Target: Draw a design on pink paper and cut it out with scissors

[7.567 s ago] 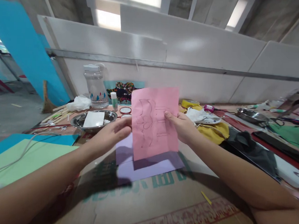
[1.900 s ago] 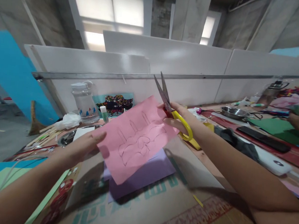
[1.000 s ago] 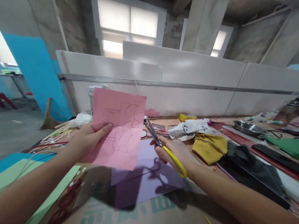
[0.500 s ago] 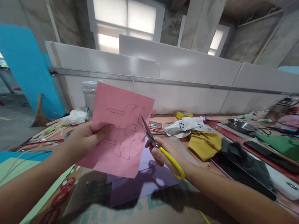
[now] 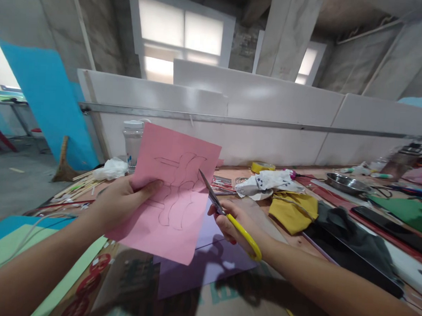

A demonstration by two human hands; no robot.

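A pink sheet of paper [image 5: 180, 203] with a curved outline drawn on it is held up by my left hand [image 5: 127, 201], thumb on the front face and the fingers hidden behind. My right hand [image 5: 239, 221] grips scissors [image 5: 242, 235] with yellow handles. The scissor blades lie at the right edge of the pink sheet, with the tip over the drawn lines; a cut seems to run in there. Below the sheet, purple paper [image 5: 183, 279] rests on a piece of cardboard [image 5: 133, 295] with green print.
Green and blue sheets [image 5: 18, 247] lie at the left. Behind stand a clear bottle [image 5: 132, 142] and yellow tape [image 5: 263, 167]. To the right are a yellow cloth [image 5: 293, 212], a metal bowl [image 5: 347, 184] and a black phone [image 5: 391, 228].
The whole view has shifted slightly, with the scene lower in the frame. The pink sheet's lower part is tilted a little more; both hands keep their holds.
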